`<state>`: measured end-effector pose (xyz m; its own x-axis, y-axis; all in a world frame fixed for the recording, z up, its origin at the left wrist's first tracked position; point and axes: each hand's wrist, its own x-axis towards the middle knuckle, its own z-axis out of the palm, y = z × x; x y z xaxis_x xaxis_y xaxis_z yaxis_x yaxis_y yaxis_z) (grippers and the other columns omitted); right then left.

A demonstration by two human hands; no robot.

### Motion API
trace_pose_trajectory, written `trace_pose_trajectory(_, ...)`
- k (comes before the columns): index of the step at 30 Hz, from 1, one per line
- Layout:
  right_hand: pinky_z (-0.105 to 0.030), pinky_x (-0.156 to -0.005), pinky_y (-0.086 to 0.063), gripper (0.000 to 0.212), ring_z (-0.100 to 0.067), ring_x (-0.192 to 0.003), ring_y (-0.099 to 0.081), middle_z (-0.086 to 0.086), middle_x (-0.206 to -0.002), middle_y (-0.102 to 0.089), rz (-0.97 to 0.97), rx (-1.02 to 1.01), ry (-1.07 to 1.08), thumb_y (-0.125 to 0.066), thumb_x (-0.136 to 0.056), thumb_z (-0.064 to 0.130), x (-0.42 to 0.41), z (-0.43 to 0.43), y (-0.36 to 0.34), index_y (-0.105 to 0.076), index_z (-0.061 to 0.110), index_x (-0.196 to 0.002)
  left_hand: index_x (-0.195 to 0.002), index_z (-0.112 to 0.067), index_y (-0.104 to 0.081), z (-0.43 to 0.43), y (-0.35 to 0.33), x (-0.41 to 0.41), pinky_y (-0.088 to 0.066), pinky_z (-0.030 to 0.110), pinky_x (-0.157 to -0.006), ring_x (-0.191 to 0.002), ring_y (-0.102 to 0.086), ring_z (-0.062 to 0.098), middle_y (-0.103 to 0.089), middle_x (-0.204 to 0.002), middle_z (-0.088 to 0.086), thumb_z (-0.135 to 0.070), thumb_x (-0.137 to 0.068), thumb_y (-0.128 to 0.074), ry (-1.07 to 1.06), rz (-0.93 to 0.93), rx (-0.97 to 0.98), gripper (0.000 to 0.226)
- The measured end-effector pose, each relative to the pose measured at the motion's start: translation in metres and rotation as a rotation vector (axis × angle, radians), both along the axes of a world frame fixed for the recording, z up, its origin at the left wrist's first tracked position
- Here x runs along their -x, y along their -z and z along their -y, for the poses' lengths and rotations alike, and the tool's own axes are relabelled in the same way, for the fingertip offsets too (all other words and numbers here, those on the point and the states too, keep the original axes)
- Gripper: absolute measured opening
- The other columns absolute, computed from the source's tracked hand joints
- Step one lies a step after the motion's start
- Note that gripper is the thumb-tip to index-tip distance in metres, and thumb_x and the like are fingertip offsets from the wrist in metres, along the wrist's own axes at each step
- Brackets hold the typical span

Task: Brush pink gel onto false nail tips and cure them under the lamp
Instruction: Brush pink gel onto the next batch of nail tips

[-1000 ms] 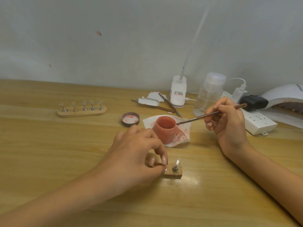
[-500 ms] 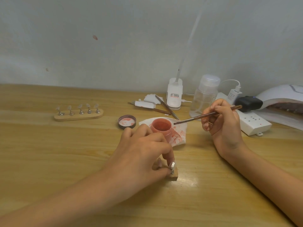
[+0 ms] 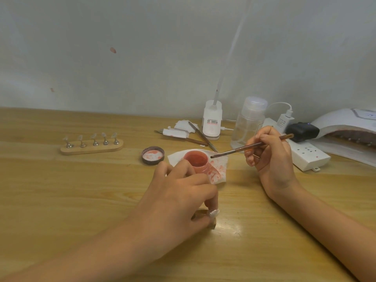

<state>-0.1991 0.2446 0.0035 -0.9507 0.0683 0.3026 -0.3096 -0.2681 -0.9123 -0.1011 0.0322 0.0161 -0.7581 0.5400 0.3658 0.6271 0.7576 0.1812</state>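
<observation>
Early stage, by the look of it. Pot [image 3: 197,161] of pink gel sits open near the ctr of the table [image 3: 61,190] on a stained tissue [image 3: 219,169], lid [image 3: 153,155] off just to its left w/ pink smears inside. R hand [image 3: 270,159] grips the brush [image 3: 250,146] pen-style, bristles hovering just off the pot's right rim over the tissue; whether they're loaded w/ gel is too small to tell. L hand [image 3: 179,200], toward the front edge, has fingers curled down round a small wood block [image 3: 213,225], pinching it steady. The one tip [image 3: 214,213] on it pokes out beside the fingertips and looks pale, no pink visible, so the coat on this one is prob. not yet started. Rack [image 3: 91,147] w/ five more tips stands well apart toward the back-left; those look clear too, though small in view. Lamp [image 3: 345,127] is at the back-right corner, near the power strip [image 3: 309,157]; no tips visible inside, but the interior is dim. Done: pot opened, brush in hand, tip held ready. Left, as I judge it: load brush, coat this tip, likely the five on the rack, then cure all under the lamp, i.e. most of the job.
</observation>
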Motion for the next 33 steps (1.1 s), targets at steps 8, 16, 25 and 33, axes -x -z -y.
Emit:
trace_pose_trajectory(8,-0.019,-0.046,-0.045,0.031,-0.011,-0.055,-0.057,0.001,-0.061,-0.060,-0.024,0.022,0.000,-0.038,-0.104,0.011,-0.002,0.001,-0.002,-0.052,0.017,-0.077,-0.089,-0.031,-0.066,0.013,-0.020,0.015,-0.051,0.022,-0.066,-0.079,-0.064,0.008,-0.071,-0.093,-0.019,-0.036,-0.087,-0.067,0.193,0.248,-0.587,0.005)
trace_pose_trajectory(16,-0.020,-0.048,-0.051,0.024,-0.013,-0.053,-0.062,0.000,-0.064,-0.067,-0.184,-0.465,-0.059,-0.053,-0.090,0.038,-0.007,0.018,-0.027,-0.053,0.015,-0.084,-0.084,-0.017,-0.067,0.040,0.001,0.063,-0.041,0.016,-0.051,-0.063,-0.046,0.016,-0.069,-0.084,-0.007,-0.033,-0.076,-0.073,-0.018,0.425,-1.071,0.019)
trace_pose_trajectory(25,-0.019,-0.048,-0.050,0.015,-0.012,-0.053,-0.061,-0.001,-0.066,-0.066,-0.273,-0.730,-0.028,-0.054,-0.098,0.022,-0.009,0.038,-0.022,-0.053,0.015,-0.085,-0.087,-0.009,-0.070,0.044,0.016,0.067,-0.040,0.017,-0.044,-0.051,-0.049,0.009,-0.065,-0.067,-0.003,-0.032,-0.068,-0.076,-0.037,0.482,-1.178,0.031)
trace_pose_trajectory(33,-0.020,-0.046,-0.050,0.021,-0.015,-0.053,-0.060,0.000,-0.061,-0.065,-0.173,-0.497,-0.023,-0.053,-0.098,0.026,-0.005,0.033,-0.016,-0.052,0.010,-0.084,-0.087,-0.023,-0.077,0.049,0.022,0.070,-0.050,0.020,-0.053,-0.063,-0.060,0.012,-0.072,-0.085,0.017,-0.042,-0.065,-0.078,-0.007,0.489,-1.143,0.029)
